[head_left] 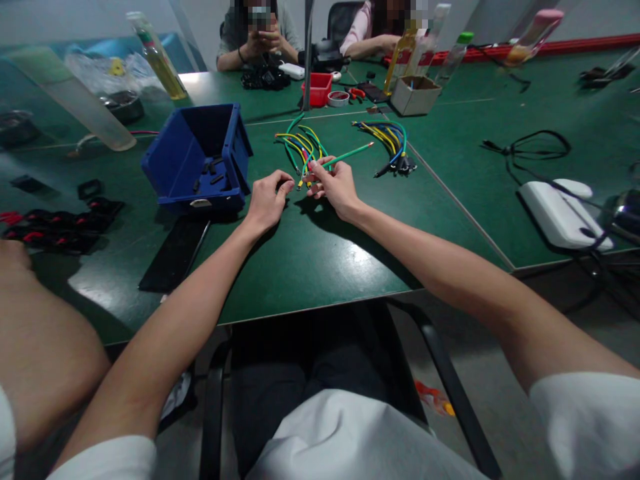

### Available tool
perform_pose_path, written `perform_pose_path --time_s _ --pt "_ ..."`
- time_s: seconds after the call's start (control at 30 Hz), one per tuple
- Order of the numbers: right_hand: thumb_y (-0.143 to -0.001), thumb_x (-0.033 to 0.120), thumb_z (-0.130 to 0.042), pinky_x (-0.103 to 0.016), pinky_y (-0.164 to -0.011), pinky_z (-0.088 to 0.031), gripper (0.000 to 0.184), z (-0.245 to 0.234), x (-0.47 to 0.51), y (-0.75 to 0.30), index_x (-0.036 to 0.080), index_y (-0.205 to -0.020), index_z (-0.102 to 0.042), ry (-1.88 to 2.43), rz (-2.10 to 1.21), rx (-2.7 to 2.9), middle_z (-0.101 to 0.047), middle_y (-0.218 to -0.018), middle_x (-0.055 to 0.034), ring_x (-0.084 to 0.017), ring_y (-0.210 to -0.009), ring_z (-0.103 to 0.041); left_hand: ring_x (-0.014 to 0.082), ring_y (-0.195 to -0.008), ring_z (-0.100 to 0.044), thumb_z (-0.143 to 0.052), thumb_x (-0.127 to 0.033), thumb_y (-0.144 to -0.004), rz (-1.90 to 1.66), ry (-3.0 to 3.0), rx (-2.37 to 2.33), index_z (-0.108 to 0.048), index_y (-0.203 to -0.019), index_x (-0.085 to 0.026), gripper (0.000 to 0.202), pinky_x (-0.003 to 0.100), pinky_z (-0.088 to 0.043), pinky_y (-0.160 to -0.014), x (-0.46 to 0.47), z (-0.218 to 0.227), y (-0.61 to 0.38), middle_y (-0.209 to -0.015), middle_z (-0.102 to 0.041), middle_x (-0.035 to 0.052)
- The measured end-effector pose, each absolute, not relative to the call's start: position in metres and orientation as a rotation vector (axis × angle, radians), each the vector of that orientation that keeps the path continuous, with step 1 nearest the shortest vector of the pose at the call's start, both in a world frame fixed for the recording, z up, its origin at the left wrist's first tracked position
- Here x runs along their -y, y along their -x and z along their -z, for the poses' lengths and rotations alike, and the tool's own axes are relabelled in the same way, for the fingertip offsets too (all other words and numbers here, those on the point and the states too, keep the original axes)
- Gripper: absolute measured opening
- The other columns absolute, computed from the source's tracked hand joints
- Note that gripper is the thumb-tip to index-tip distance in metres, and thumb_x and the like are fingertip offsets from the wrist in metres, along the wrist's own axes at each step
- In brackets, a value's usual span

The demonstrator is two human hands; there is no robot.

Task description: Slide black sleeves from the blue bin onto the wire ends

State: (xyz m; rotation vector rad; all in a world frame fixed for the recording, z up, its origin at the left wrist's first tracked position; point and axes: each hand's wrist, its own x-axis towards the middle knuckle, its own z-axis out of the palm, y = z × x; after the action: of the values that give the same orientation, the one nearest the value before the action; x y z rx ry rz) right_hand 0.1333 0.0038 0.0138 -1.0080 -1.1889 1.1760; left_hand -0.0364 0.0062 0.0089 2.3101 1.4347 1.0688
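Observation:
My right hand [339,188] is closed on a green wire [353,153], which slants up to the right and ends in a small metal terminal. Just left of it, my left hand [269,200] has its fingers curled with thumb and index finger close together; whether a small piece is between them is too small to tell. Behind my hands lies a loose group of yellow, green and red wires [293,138], partly hidden by the right hand. Farther right rests a second bundle of yellow, blue and green wires [391,139] with black ends. A blue bin [167,163] holds several small black sleeves [217,179].
A black phone [175,255] lies before the bin. Black-and-red parts [63,223] and another person's arm [45,347] are at left. Bottles [400,63], a cardboard box [415,95] and a red tray [317,89] stand behind. A white device [563,217] with cables lies right. Two people sit opposite.

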Motion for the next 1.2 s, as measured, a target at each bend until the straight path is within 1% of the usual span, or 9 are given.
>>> perform_pose_path --time_s 0.17,0.33,0.53,0.83,1.2 --pt "-0.073 0.061 -0.07 -0.017 -0.042 -0.044 0.046 -0.012 -0.004 -0.133 0.02 -0.085 -0.052 0.967 -1.194 1.194 -0.067 -0.074 -0.0007 -0.008 -0.053 -0.061 0.0183 -0.082 -0.062 -0.048 -0.033 -0.092 -1.075 -2.309 -1.409 -0.065 -0.094 -0.019 0.022 0.029 -0.046 -0.074 -0.004 -0.01 0.034 -0.091 -0.071 0.0042" --pt "-0.07 0.058 -0.074 -0.016 -0.043 -0.044 0.046 -0.012 -0.004 -0.133 0.021 -0.083 -0.051 0.957 -1.239 1.195 -0.066 -0.072 0.0006 -0.008 -0.053 -0.062 0.0185 -0.083 -0.062 -0.048 -0.035 -0.092 -1.051 -2.343 -1.356 -0.064 -0.095 -0.019 0.023 0.029 -0.046 -0.074 -0.001 -0.01 0.032 -0.093 -0.071 0.0046" --pt "-0.075 0.055 -0.072 -0.017 -0.044 -0.045 0.041 -0.011 -0.004 -0.135 0.021 -0.084 -0.051 0.913 -1.274 1.213 -0.066 -0.073 0.0004 -0.009 -0.055 -0.062 0.0193 -0.084 -0.062 -0.048 -0.037 -0.093 -1.01 -2.364 -1.351 -0.063 -0.098 -0.02 0.024 0.029 -0.047 -0.072 0.001 -0.009 0.03 -0.096 -0.071 0.0052" --pt "-0.074 0.052 -0.074 -0.013 -0.043 -0.044 0.041 -0.008 -0.007 -0.136 0.019 -0.084 -0.052 0.899 -1.286 1.236 -0.067 -0.072 0.0017 -0.006 -0.052 -0.061 0.0172 -0.08 -0.062 -0.05 -0.034 -0.092 -1.108 -2.349 -1.3 -0.063 -0.094 -0.017 0.022 0.027 -0.045 -0.072 -0.001 -0.008 0.031 -0.089 -0.07 0.0055" --pt "-0.07 0.053 -0.077 -0.013 -0.042 -0.044 0.043 -0.002 -0.01 -0.137 0.019 -0.083 -0.054 0.854 -1.288 1.267 -0.068 -0.072 0.0006 -0.007 -0.052 -0.061 0.0174 -0.08 -0.06 -0.052 -0.034 -0.092 -1.129 -2.303 -1.265 -0.063 -0.094 -0.016 0.021 0.027 -0.043 -0.073 0.0 -0.009 0.031 -0.089 -0.069 0.0057"
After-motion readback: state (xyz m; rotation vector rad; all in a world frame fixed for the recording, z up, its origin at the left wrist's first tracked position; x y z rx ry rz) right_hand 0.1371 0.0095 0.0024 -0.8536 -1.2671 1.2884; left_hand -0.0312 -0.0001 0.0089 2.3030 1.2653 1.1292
